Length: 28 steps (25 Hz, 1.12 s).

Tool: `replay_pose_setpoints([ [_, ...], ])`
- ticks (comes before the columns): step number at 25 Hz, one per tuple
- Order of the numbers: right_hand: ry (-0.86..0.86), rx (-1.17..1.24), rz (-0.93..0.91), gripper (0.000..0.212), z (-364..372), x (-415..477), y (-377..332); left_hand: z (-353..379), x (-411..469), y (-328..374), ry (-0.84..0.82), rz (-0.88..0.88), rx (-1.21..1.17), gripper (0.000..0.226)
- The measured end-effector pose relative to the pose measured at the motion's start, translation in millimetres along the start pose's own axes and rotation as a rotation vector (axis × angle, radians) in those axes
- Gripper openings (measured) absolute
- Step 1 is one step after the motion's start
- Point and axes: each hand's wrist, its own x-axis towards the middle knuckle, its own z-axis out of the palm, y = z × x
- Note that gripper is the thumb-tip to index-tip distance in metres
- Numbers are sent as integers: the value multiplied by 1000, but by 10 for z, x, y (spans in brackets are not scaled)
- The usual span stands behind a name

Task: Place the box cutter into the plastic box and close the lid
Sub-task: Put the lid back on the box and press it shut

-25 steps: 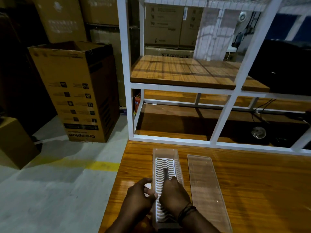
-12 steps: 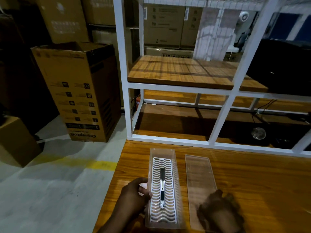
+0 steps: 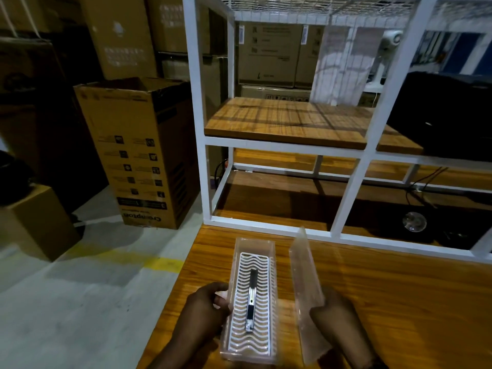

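Observation:
A long clear plastic box [image 3: 237, 262] with a white wavy grid insert stands on the wooden table [image 3: 399, 302], lid off. The box cutter [image 3: 251, 302], silver and black, lies lengthwise on the insert. My left hand [image 3: 205, 307] grips the box's left wall near its middle. My right hand [image 3: 335, 315] holds the clear lid [image 3: 303, 272] by its right edge, tilted up on its long side, just right of the box.
A white metal shelf frame [image 3: 346, 193] with wooden boards rises along the table's far edge. A tall open cardboard carton [image 3: 138, 150] stands on the concrete floor to the left, with more cartons behind. The table's left edge runs just beside the box.
My right hand let go of the box cutter, which now lies in the box, moved right onto the lid and tipped it up off the table. My left hand stays on the box.

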Motion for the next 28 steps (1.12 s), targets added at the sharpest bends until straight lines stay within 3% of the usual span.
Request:
replay_pose_setpoints([
  [5,-125,166,-270,25,-19,-282,-455,54,-51,-5,42,2,41,42],
  [7,-150,215,-315,11,102,-295,-512,86,-84,17,55,6,47,43],
  [12,-217,109,-209,71,393,-162,-429,141,-123,59,60,11,40,44],
  [17,-231,-34,-225,98,627,-167,-373,140,-111,24,24,31,20,41],
  [20,-195,-209,-249,102,724,-256,-389,110,-77,-17,-8,27,10,45],
  [28,-78,-434,-307,87,960,-349,-386,51,44,-189,-59,17,-91,46],
])
